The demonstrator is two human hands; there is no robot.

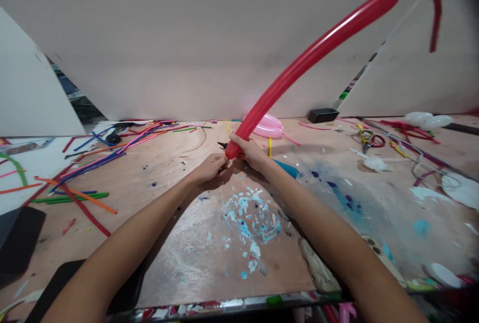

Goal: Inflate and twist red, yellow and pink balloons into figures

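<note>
A long red modelling balloon (316, 58) rises from my hands toward the upper right, inflated except for a thin limp tail that bends down at its far end. My right hand (250, 152) is wrapped round its lower end. Close beside it, my left hand (214, 167) has its fingers pinched together at the balloon's bottom tip, where the neck is mostly hidden. Behind my right hand, a black nozzle tip (222, 145) and a blue tube (286, 168) stick out on either side; whether they are one thing and lie on the table I cannot tell.
Uninflated balloons (93, 165) in several colours lie at the left. Behind my hands is a pink balloon (270, 126); scissors (369, 139) and white balloons (428, 120) are at the right. A phone (318, 265) lies by my right forearm. Blue paint flecks (250, 218) mark the wooden table (187, 268).
</note>
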